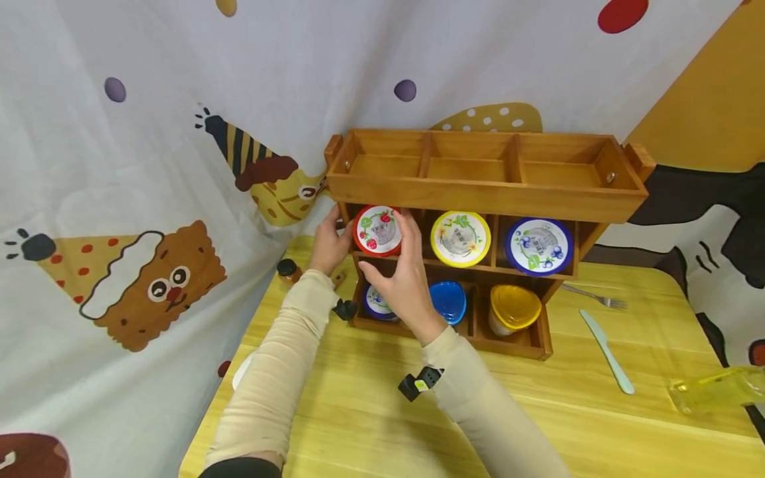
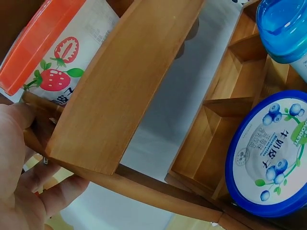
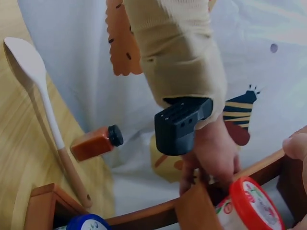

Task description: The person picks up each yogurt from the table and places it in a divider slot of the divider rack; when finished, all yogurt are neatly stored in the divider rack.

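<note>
A cup with a red lid and strawberry print (image 1: 378,230) sits in the left compartment of the middle tier of a wooden rack (image 1: 487,196). My left hand (image 1: 330,244) grips the rack's left side beside that cup, its thumb inside and fingers outside in the left wrist view. My right hand (image 1: 409,285) reaches over the lower tier with thumb and fingers spread, its fingertips at the right edge of the red lid. A yellow-lidded cup (image 1: 461,239) and a blue-lidded blueberry cup (image 1: 539,246) fill the other middle compartments.
The lower tier holds another blueberry cup (image 1: 379,303), a blue-lidded cup (image 1: 448,302) and an orange-lidded cup (image 1: 514,308). A small bottle (image 1: 289,271) and a white spoon (image 3: 41,81) lie left. On the right are a fork (image 1: 597,296), knife (image 1: 608,355) and yellow glass (image 1: 714,390).
</note>
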Tool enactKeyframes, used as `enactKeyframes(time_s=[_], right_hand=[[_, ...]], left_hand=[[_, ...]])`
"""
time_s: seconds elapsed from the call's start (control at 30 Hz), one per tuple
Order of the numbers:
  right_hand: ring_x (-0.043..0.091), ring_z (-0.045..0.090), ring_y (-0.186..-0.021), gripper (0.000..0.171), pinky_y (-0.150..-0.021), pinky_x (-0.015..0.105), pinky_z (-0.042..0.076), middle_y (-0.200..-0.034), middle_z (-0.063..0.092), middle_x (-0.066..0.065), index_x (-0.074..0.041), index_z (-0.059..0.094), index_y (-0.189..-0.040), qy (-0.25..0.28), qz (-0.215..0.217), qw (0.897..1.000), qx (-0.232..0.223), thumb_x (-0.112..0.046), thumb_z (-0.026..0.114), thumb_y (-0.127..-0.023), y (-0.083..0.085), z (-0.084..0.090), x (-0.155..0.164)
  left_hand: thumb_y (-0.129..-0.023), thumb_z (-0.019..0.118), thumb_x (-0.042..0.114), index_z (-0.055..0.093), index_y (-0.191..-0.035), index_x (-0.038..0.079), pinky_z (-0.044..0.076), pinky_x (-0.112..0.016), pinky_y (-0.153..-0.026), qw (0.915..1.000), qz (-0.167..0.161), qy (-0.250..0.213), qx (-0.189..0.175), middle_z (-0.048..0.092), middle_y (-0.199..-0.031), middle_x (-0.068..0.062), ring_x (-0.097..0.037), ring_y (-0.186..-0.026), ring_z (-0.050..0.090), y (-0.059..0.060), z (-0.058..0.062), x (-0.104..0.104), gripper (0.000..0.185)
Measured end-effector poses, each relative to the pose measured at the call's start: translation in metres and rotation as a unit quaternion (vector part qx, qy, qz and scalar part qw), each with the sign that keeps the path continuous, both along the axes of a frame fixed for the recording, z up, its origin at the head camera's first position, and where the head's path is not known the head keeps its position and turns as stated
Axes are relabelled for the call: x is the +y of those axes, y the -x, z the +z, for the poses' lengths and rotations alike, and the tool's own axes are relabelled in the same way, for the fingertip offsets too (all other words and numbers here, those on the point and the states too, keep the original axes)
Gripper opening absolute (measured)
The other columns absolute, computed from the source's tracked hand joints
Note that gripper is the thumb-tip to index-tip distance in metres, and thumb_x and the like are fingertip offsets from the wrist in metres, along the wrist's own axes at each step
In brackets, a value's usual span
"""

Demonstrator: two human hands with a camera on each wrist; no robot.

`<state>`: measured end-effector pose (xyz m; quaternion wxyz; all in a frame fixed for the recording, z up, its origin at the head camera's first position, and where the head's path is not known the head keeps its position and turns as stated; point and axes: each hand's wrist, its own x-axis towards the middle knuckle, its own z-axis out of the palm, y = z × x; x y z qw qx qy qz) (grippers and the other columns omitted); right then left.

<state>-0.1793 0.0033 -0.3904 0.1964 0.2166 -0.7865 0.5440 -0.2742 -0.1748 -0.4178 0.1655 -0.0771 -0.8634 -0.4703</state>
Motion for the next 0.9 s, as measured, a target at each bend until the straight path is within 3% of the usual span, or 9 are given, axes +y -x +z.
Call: enactKeyframes(time_s=[0.23,0.37,0.5,0.57,0.67,0.9], right_hand=[[0.021,0.026,-0.149,0.072,-0.117,0.052,0.032,-0.164,0.019,0.002,-0.015,0.033,-0.153,0.003,0.011,1.0,-0.002,-0.023,0.071,-0.092,-0.019,0.007,0.029],[0.017,0.025,-0.15,0.063,-0.118,0.053,0.03,-0.164,0.022,-0.003,-0.025,0.033,-0.153,0.0,0.027,1.0,-0.007,-0.029,0.063,-0.097,-0.027,0.009,0.043],[0.016,0.023,-0.15,0.058,-0.121,0.05,0.026,-0.162,0.025,-0.007,-0.023,0.032,-0.154,-0.006,0.035,0.999,0.004,-0.029,0.056,-0.101,-0.036,0.013,0.059],[0.019,0.022,-0.151,0.057,-0.122,0.048,0.023,-0.162,0.027,-0.004,-0.019,0.033,-0.154,-0.012,0.032,0.999,0.015,-0.026,0.054,-0.102,-0.04,0.013,0.068],[0.023,0.023,-0.151,0.056,-0.123,0.045,0.021,-0.161,0.03,0.003,-0.016,0.034,-0.154,-0.026,0.022,0.999,0.02,-0.022,0.054,-0.102,-0.046,0.011,0.079],[0.028,0.022,-0.151,0.058,-0.122,0.05,0.021,-0.161,0.03,0.005,-0.021,0.031,-0.155,-0.062,0.007,0.998,-0.007,-0.02,0.053,-0.102,-0.062,0.0,0.095]], left_hand=[[-0.1,0.054,0.015,0.049,-0.143,0.012,0.052,-0.045,-0.099,0.999,-0.024,-0.023,-0.031,0.058,-0.137,-0.016,-0.035,-0.119,0.061,0.003,0.005,0.011,0.043],[-0.101,0.054,0.017,0.044,-0.149,0.015,0.056,-0.045,-0.093,0.9967,-0.026,-0.051,-0.058,0.05,-0.148,-0.011,-0.033,-0.12,0.061,-0.006,0.011,0.001,0.049],[-0.101,0.055,0.026,0.041,-0.151,0.022,0.058,-0.048,-0.086,0.9944,-0.027,-0.089,-0.05,0.046,-0.152,-0.006,-0.031,-0.119,0.062,-0.029,0.019,-0.012,0.052],[-0.1,0.056,0.032,0.042,-0.15,0.027,0.057,-0.049,-0.088,0.9955,-0.026,-0.086,-0.032,0.049,-0.15,-0.004,-0.031,-0.118,0.062,-0.043,0.023,-0.018,0.052],[-0.1,0.056,0.039,0.041,-0.149,0.034,0.056,-0.048,-0.09,0.9985,-0.022,-0.047,-0.013,0.053,-0.147,-0.002,-0.029,-0.119,0.062,-0.068,0.024,-0.024,0.052],[-0.098,0.061,0.035,0.044,-0.149,0.024,0.058,-0.044,-0.09,0.9988,-0.019,0.042,0.018,0.055,-0.144,-0.007,-0.029,-0.124,0.059,-0.126,0.014,-0.019,0.054]])
